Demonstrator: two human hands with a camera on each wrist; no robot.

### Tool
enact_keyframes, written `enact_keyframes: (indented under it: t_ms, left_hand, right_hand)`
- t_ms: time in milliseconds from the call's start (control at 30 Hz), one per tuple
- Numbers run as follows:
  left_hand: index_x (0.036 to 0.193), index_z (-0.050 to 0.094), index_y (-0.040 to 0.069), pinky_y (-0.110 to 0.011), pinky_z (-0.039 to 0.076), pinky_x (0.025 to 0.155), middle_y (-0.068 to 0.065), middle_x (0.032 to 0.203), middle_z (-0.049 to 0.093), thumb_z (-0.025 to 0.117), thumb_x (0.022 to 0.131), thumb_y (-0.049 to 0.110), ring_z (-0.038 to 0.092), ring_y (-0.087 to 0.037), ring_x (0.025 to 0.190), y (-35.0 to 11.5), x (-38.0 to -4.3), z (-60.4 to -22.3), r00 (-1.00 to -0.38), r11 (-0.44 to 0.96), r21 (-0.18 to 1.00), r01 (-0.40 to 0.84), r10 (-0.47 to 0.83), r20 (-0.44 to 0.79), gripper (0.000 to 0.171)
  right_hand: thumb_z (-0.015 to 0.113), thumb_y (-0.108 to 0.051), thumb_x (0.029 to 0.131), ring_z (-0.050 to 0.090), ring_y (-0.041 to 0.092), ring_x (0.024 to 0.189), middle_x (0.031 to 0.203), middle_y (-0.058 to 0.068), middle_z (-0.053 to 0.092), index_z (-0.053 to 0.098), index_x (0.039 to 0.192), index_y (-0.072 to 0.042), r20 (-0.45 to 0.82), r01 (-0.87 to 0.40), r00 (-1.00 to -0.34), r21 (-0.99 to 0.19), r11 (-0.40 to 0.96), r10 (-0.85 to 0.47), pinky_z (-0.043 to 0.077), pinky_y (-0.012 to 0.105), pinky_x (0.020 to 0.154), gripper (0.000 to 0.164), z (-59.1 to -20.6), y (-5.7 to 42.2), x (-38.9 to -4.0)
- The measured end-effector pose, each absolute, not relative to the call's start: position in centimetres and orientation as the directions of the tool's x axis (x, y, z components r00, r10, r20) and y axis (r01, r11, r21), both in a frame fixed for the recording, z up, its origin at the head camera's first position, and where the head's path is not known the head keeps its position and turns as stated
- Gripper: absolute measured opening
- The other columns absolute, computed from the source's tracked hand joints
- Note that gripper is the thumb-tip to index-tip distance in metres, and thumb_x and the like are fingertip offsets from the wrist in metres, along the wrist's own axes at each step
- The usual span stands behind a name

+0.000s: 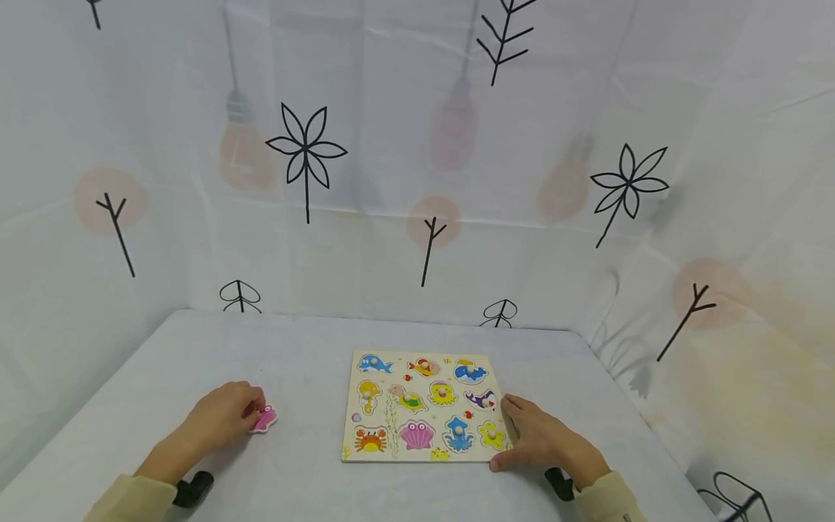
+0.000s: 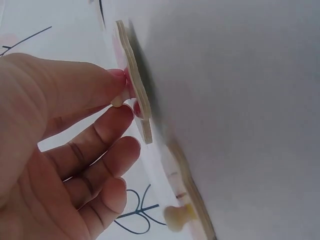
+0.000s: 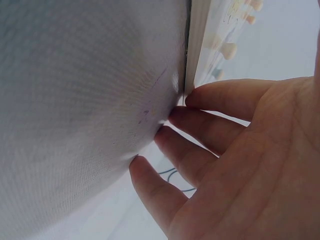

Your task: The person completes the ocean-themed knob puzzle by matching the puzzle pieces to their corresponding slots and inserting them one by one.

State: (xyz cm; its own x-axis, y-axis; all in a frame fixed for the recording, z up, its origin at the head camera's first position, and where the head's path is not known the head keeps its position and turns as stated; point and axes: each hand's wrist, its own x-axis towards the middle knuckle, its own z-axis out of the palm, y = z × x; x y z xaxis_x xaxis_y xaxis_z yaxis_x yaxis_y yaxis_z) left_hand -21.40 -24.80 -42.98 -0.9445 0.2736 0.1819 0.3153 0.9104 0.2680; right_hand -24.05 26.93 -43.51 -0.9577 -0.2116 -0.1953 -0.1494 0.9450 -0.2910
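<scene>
My left hand [image 1: 222,417] pinches the small knob of a pink wooden puzzle piece [image 1: 264,420], left of the board. In the left wrist view the piece [image 2: 132,75] stands between thumb and forefinger close to the white surface; the other fingers curl loosely. A wooden puzzle board [image 1: 385,460] with sea animals lies flat in the middle of the table. Its right edge is touched by my right hand [image 1: 541,438], fingers fairly straight and thumb at the near corner. The right wrist view shows one fingertip against the board's side [image 3: 197,45] and others on the cloth.
In the left wrist view a wooden edge with a pale knob [image 2: 177,217] sits beyond the fingers; I cannot tell what it belongs to. White cloth covers the table [image 1: 293,362]. Behind hangs a patterned curtain [image 1: 378,159]. A black wire object [image 1: 740,500] is at the lower right.
</scene>
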Motion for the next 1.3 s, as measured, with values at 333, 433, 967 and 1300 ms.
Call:
enact_keyframes:
  t_ms: [333,433,967,1300]
  left_hand:
    - [0.077,0.062,0.016,-0.027,0.035,0.058,0.008,0.067,0.042,0.069,0.078,0.006,0.039,-0.01,0.066,-22.2,-21.6,-42.5,-0.908,0.883,0.252,0.396,0.336,0.25,0.012]
    - [0.077,0.062,0.016,-0.027,0.035,0.059,0.008,0.067,0.042,0.07,0.078,0.006,0.04,-0.01,0.066,-21.0,-21.7,-42.4,-0.9,0.877,0.246,0.414,0.354,0.254,0.013]
    - [0.079,0.064,0.019,-0.027,0.041,0.065,0.01,0.069,0.046,0.073,0.08,0.014,0.042,-0.01,0.069,-15.0,-22.7,-42.4,-0.886,0.862,0.229,0.452,0.403,0.23,0.01]
    - [0.08,0.066,0.021,-0.027,0.04,0.067,0.012,0.072,0.048,0.072,0.081,0.015,0.042,-0.009,0.071,-11.5,-23.3,-42.6,-0.837,0.805,0.24,0.542,0.493,0.236,0.008]
  right_hand:
    - [0.08,-0.068,0.049,0.033,0.037,0.134,0.15,0.015,0.033,0.038,0.145,-0.006,-0.196,-0.144,-0.959,-0.28,0.949,-0.203,0.03,0.058,0.103,0.122,-43.5,26.9,-24.0]
    - [0.08,-0.069,0.048,0.033,0.037,0.135,0.15,0.015,0.033,0.038,0.145,-0.007,-0.199,-0.136,-0.96,-0.281,0.95,-0.196,0.029,0.058,0.104,0.123,-43.5,26.9,-24.0]
    - [0.08,-0.069,0.049,0.033,0.036,0.135,0.15,0.014,0.033,0.038,0.145,-0.006,-0.194,-0.145,-0.959,-0.286,0.947,-0.206,0.029,0.057,0.104,0.123,-43.5,26.8,-24.0]
    - [0.08,-0.07,0.048,0.033,0.036,0.134,0.15,0.014,0.033,0.038,0.145,-0.007,-0.183,-0.149,-0.961,-0.287,0.946,-0.207,0.03,0.057,0.104,0.123,-43.4,26.8,-24.0]
